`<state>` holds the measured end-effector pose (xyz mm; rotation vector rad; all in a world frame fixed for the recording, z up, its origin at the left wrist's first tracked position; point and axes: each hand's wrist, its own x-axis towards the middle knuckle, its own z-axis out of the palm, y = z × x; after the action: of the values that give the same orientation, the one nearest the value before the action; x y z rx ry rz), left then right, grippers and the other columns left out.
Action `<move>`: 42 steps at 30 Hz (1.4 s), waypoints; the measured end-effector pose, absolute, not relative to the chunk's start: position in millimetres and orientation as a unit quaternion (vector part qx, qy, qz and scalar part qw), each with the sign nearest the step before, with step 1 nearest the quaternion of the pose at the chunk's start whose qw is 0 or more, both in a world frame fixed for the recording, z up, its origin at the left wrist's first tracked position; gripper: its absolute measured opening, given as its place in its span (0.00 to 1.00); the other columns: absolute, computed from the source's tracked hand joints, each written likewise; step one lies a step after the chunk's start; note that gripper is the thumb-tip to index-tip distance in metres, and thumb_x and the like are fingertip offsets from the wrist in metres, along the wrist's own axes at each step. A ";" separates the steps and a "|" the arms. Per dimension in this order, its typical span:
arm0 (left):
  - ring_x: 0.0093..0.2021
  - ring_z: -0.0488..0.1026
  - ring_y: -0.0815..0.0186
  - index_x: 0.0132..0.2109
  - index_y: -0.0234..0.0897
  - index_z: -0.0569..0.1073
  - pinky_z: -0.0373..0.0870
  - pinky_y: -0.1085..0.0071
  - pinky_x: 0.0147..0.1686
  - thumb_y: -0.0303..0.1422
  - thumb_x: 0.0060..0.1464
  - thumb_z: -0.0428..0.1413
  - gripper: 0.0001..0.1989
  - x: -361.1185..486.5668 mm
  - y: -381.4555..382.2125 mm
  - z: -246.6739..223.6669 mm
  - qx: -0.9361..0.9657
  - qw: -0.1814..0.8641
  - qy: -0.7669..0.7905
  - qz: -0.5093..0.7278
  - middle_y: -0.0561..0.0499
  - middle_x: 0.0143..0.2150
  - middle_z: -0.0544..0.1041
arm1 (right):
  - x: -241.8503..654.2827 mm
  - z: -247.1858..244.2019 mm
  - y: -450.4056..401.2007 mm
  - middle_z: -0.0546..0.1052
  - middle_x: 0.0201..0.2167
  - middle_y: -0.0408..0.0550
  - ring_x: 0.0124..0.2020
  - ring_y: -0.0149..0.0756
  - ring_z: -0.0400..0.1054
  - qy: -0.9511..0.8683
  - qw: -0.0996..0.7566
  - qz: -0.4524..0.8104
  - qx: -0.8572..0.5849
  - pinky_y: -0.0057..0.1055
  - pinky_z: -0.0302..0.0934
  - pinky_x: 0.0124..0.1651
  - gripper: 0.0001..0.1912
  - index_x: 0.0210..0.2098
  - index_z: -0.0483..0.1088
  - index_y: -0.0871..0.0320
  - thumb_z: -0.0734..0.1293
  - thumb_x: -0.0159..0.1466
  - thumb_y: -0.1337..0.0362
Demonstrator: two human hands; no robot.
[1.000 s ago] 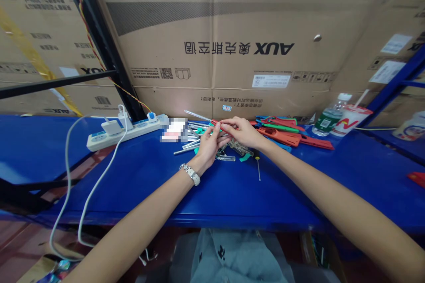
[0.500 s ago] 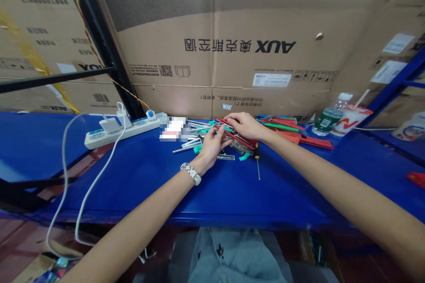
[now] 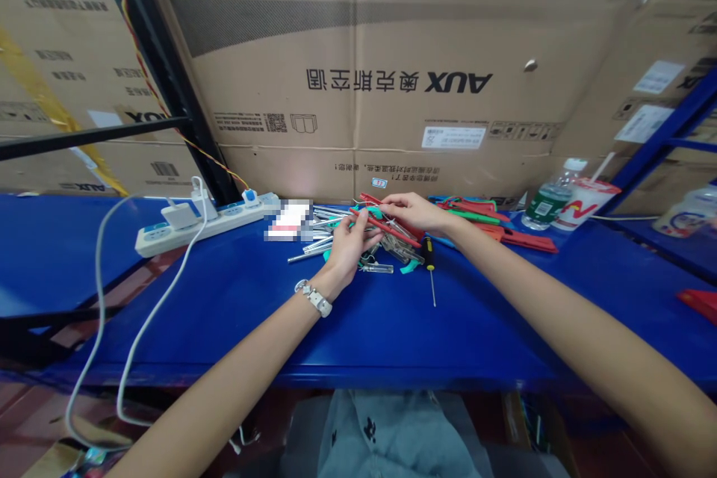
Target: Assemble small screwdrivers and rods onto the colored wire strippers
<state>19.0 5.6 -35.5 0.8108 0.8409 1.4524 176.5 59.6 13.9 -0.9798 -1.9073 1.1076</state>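
The left hand point(image 3: 347, 246), near the centre of the frame, has its thumb and fingers closed on a long red plastic piece point(image 3: 395, 231) that slants down to the right. The right hand point(image 3: 415, 211), just above and to the right, pinches a second red piece point(image 3: 370, 199) beside it; a thin pale wire shows there. Under and around the hands, mid-frame, lie metal rods point(image 3: 305, 255), clear plastic handles point(image 3: 378, 268) and green bits point(image 3: 411, 267) on a blue table point(image 3: 364, 336). A screwdriver point(image 3: 429, 255) points toward the bottom of the frame, just right of the pile. Right of centre are more coloured plastic pieces point(image 3: 526, 240), with a bottle point(image 3: 543, 210) and paper cup point(image 3: 588, 202) beyond. A power strip point(image 3: 227, 225) lies left of centre.
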 end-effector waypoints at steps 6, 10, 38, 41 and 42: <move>0.31 0.79 0.69 0.35 0.35 0.66 0.80 0.66 0.44 0.36 0.63 0.61 0.13 14.1 3.4 -33.0 0.374 0.564 0.402 0.617 0.49 0.35 0.77 | 176.6 12.7 72.3 0.76 0.25 0.44 0.22 0.32 0.65 -0.760 0.297 0.416 -0.402 0.31 0.59 0.27 0.08 0.31 0.72 0.56 0.75 0.57 0.62; 0.31 0.78 0.70 0.35 0.35 0.66 0.81 0.65 0.42 0.37 0.64 0.60 0.13 8.7 4.5 -28.9 0.378 0.546 0.411 0.625 0.49 0.35 0.77 | 172.2 9.5 79.8 0.75 0.26 0.44 0.27 0.33 0.65 -0.817 0.295 0.311 -0.385 0.31 0.57 0.33 0.06 0.29 0.73 0.57 0.72 0.59 0.63; 0.41 0.80 0.59 0.42 0.41 0.64 0.78 0.60 0.40 0.46 0.69 0.48 0.14 -7.0 15.3 -19.5 0.517 0.408 0.395 0.640 0.46 0.38 0.80 | 167.5 -12.2 84.0 0.79 0.37 0.47 0.41 0.37 0.73 -0.769 0.380 0.325 -0.399 0.35 0.66 0.51 0.19 0.41 0.75 0.61 0.63 0.54 0.81; 0.38 0.80 0.59 0.42 0.41 0.64 0.78 0.60 0.38 0.46 0.68 0.48 0.14 -6.3 15.3 -19.8 0.524 0.413 0.401 0.628 0.47 0.38 0.80 | 167.0 -8.3 83.1 0.78 0.38 0.47 0.39 0.36 0.72 -0.759 0.375 0.353 -0.398 0.34 0.66 0.48 0.20 0.42 0.75 0.62 0.66 0.51 0.81; 0.37 0.80 0.60 0.41 0.41 0.64 0.77 0.61 0.37 0.46 0.68 0.48 0.13 -6.1 15.4 -19.9 0.525 0.415 0.400 0.627 0.47 0.37 0.79 | 166.6 -7.1 82.6 0.77 0.38 0.46 0.39 0.36 0.72 -0.752 0.376 0.367 -0.398 0.34 0.66 0.48 0.20 0.41 0.75 0.62 0.67 0.51 0.82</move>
<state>-6.1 15.4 -19.9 1.3179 1.0038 1.5746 166.6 82.6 -7.1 -1.0172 -1.9248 0.9394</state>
